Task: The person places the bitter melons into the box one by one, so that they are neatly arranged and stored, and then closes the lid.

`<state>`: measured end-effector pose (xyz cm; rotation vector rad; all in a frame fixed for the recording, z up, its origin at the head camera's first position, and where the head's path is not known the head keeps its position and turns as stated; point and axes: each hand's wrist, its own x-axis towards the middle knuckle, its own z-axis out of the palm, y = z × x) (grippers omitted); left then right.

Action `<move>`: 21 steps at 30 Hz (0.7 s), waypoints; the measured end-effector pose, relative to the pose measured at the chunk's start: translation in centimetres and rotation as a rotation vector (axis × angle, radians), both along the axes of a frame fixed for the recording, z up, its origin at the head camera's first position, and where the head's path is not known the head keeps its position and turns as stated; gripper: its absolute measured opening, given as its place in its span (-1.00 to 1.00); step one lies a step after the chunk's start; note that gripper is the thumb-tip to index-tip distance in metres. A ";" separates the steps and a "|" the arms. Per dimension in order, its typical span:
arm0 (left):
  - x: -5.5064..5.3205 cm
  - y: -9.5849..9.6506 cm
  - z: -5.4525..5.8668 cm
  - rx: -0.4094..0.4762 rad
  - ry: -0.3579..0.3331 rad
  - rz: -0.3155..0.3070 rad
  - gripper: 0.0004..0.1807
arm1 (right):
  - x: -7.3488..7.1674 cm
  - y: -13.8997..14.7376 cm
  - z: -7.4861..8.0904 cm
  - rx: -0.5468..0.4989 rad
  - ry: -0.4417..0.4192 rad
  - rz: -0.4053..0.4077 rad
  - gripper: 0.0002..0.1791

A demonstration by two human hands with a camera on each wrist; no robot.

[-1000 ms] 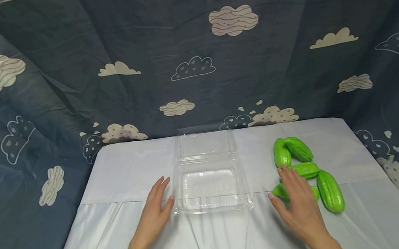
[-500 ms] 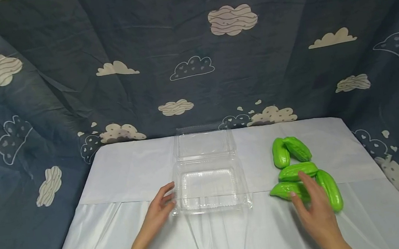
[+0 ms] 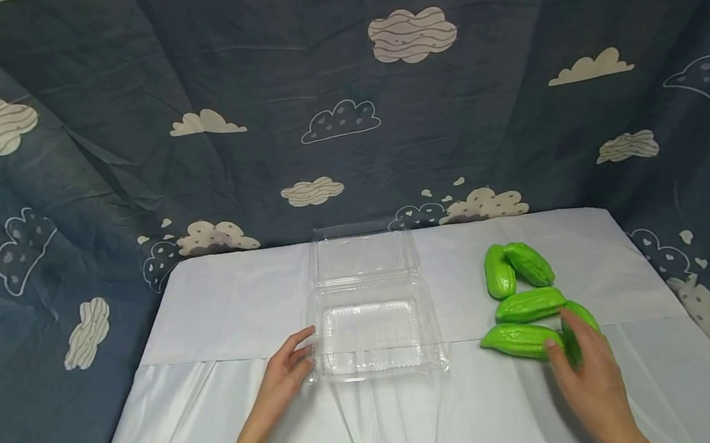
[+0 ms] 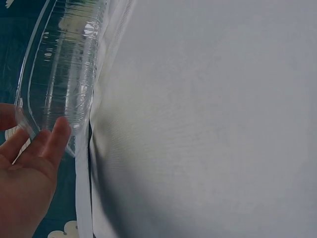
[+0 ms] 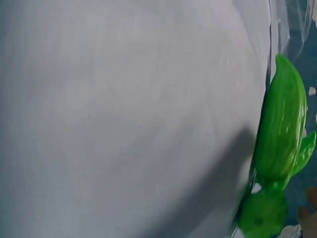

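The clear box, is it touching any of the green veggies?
Apart. The head view shows it: white cloth lies between the clear box and the nearest green veggie.

Cloud-print cloth (image 3: 313, 67) walls a draped table (image 3: 227, 303) into a makeshift booth.

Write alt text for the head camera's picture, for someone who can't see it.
A person's right grip is at the rightmost of five glossy green vegetables, while the left grip touches the side of an open, clear plastic container. White cloth lies beneath.
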<state>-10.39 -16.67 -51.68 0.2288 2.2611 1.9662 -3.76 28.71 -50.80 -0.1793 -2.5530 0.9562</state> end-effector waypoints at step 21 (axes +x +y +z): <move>-0.1 0.0 -0.3 0.087 -0.040 0.045 -0.46 | -0.5 4.3 -1.3 0.088 -0.138 -0.089 -0.35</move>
